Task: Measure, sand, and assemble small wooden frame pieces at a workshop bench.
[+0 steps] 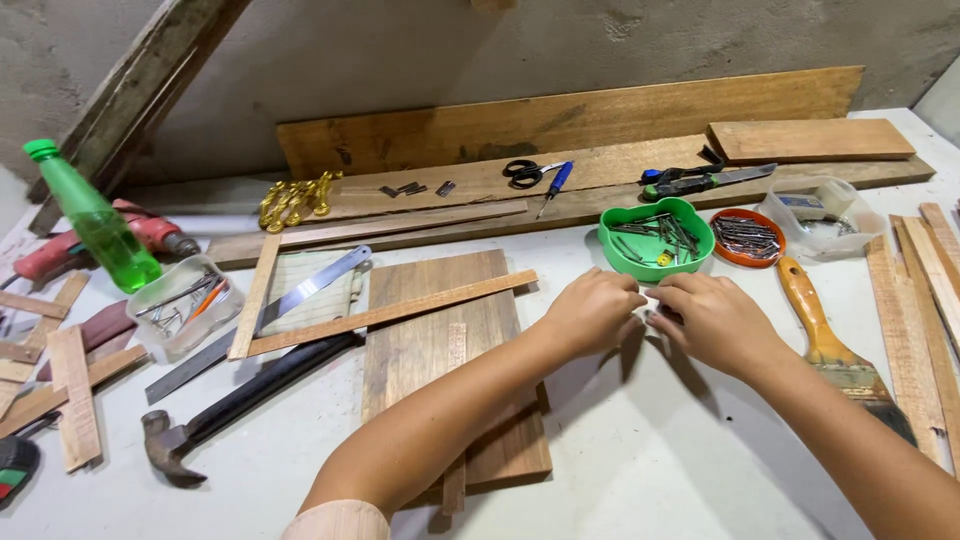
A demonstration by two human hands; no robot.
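Observation:
My left hand (592,312) and my right hand (712,320) meet over the white table (640,450), just in front of a green bowl (655,238) holding several nails. Both hands have their fingers curled, fingertips touching around something small between them; what it is stays hidden. A wooden board (440,340) lies left of my left forearm, with a thin wooden strip (390,312) laid diagonally across it.
A paintbrush (830,345) lies right of my right hand. An orange dish of nails (746,237) and a clear tub (822,215) sit behind. A hammer (225,410), metal square (300,295), green bottle (92,218), scissors (528,173) and wood strips (925,310) surround the board.

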